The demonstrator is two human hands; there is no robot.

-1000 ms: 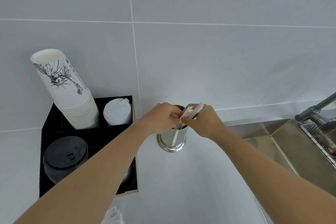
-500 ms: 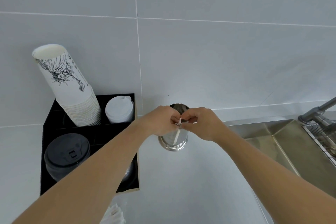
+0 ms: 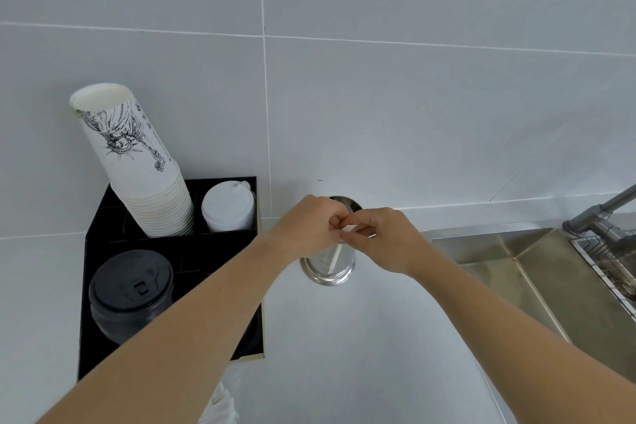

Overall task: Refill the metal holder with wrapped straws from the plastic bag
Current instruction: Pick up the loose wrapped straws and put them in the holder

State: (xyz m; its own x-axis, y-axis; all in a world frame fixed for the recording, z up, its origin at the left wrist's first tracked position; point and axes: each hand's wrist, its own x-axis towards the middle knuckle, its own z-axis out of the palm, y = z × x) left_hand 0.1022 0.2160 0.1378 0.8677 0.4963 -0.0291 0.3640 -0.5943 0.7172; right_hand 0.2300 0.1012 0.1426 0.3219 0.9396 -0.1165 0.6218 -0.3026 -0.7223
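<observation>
A shiny metal holder stands on the white counter against the tiled wall. My left hand and my right hand meet just above its mouth, fingers pinched together on a wrapped straw. A white straw-like streak shows on the holder's side below my fingers; I cannot tell if it is a straw or a reflection. The holder's inside is mostly hidden by my hands. Crinkled white plastic, possibly the bag, peeks in at the bottom edge under my left forearm.
A black organizer at the left holds a tilted stack of printed paper cups, white lids and black lids. A steel sink with a faucet and wire rack lies to the right.
The straw ends that stuck up above my fingers a second ago have gone down; only a small white piece shows now. Both hands stay pinched together over the holder.
</observation>
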